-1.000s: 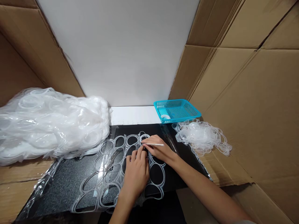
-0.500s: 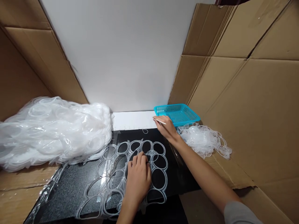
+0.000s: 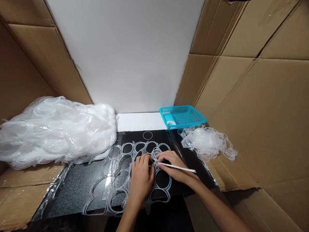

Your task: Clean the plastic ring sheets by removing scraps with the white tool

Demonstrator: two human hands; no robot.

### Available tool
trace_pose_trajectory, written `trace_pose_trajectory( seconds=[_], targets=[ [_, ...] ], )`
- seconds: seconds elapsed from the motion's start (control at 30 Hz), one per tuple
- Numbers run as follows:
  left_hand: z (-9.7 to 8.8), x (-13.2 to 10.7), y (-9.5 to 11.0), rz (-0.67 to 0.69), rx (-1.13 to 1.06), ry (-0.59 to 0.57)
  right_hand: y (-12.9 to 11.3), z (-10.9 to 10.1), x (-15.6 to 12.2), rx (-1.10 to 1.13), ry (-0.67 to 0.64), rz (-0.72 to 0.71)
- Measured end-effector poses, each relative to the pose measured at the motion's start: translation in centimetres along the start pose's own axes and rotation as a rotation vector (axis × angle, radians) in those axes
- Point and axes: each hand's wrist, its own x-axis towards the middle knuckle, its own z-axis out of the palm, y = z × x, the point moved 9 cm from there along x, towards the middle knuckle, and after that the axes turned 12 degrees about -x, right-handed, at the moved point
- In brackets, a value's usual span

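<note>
A clear plastic sheet of joined oval rings (image 3: 113, 180) lies on a black speckled board (image 3: 72, 187). My left hand (image 3: 141, 180) rests flat on the sheet with its fingers pressed down near the middle. My right hand (image 3: 172, 166) is closed on a thin white stick (image 3: 177, 167) whose tip meets the sheet beside the left fingertips. One loose ring (image 3: 147, 135) lies alone on the board just behind the sheet.
A large heap of clear plastic sheets (image 3: 53, 132) fills the left side. A turquoise basket (image 3: 182, 116) stands at the back right, with a pile of loose rings (image 3: 207, 141) in front of it. Cardboard walls (image 3: 256, 96) close in both sides; a white panel stands behind.
My right hand went out to the basket with the stick, then came back to the sheet beside my left hand. A single loose ring now lies on the board behind the sheet.
</note>
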Motion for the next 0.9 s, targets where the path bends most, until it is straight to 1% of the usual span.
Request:
trace_pose_trajectory(
  seconds=[0.1, 0.23, 0.33, 0.4, 0.43, 0.5, 0.6, 0.67, 0.73, 0.9],
  targets=[
    [0.1, 0.0, 0.1, 0.025, 0.02, 0.004, -0.3, -0.8, 0.1, -0.026, -0.001, -0.006],
    [0.7, -0.1, 0.5, 0.098, 0.149, -0.014, -0.9, -2.8, -0.1, -0.022, -0.004, -0.022],
    [1.0, 0.1, 1.0, 0.15, 0.219, -0.071, -0.2, -4.2, -0.3, -0.034, 0.035, 0.017],
    [1.1, 0.4, 1.1, 0.164, 0.22, -0.109, 0.5, -4.8, -0.3, -0.069, 0.084, 0.011],
    [1.1, 0.5, 1.1, 0.164, 0.206, -0.121, 0.6, -4.9, -0.4, -0.087, 0.097, -0.016],
    [0.9, 0.9, 0.9, 0.156, 0.144, -0.121, 0.4, -4.2, -0.4, -0.127, 0.078, -0.101],
    [0.4, 1.4, 0.3, 0.143, -0.022, -0.074, -0.1, -2.4, -0.2, -0.217, -0.014, -0.212],
    [0.2, 1.7, -0.1, 0.135, -0.131, -0.046, -0.3, -1.3, 0.0, -0.274, -0.078, -0.242],
    [0.2, 1.8, -0.3, 0.128, -0.199, -0.044, -0.3, -0.7, 0.5, -0.307, -0.121, -0.249],
    [0.2, 1.8, -0.4, 0.108, -0.275, -0.084, -0.3, -0.8, 2.3, -0.297, -0.166, -0.265]
  ],
)
